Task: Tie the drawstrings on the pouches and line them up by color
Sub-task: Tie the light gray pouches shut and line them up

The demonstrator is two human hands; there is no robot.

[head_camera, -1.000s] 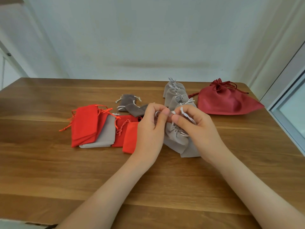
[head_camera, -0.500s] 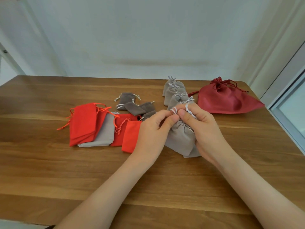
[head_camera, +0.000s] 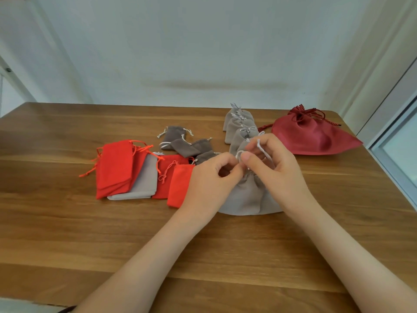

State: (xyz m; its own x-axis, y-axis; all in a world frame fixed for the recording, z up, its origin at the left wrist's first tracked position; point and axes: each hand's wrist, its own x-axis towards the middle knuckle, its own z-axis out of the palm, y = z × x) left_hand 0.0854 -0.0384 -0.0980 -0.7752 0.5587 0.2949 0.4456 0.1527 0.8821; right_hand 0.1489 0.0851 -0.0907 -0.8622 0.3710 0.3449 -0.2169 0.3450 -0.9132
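A light grey pouch [head_camera: 247, 197] lies on the wooden table [head_camera: 67, 233] between my hands, its neck gathered. My left hand [head_camera: 208, 179] and my right hand [head_camera: 274, 168] both pinch its white drawstring [head_camera: 262, 149] above the neck. Behind them a row of tied light grey pouches [head_camera: 239, 127] runs toward the far edge. Several flat red pouches [head_camera: 115, 168] with a grey one [head_camera: 144, 179] among them lie to the left. Small dark grey pouches [head_camera: 180, 143] sit behind those.
A large dark red drawstring bag [head_camera: 311, 136] lies at the back right, near the table's corner. A window frame [head_camera: 397, 143] runs along the right side. A pale wall stands behind the table.
The grey pouch has come down nearer to me and spread flat. My fingers have shifted on the string, and a loose end now sticks up over my right hand.
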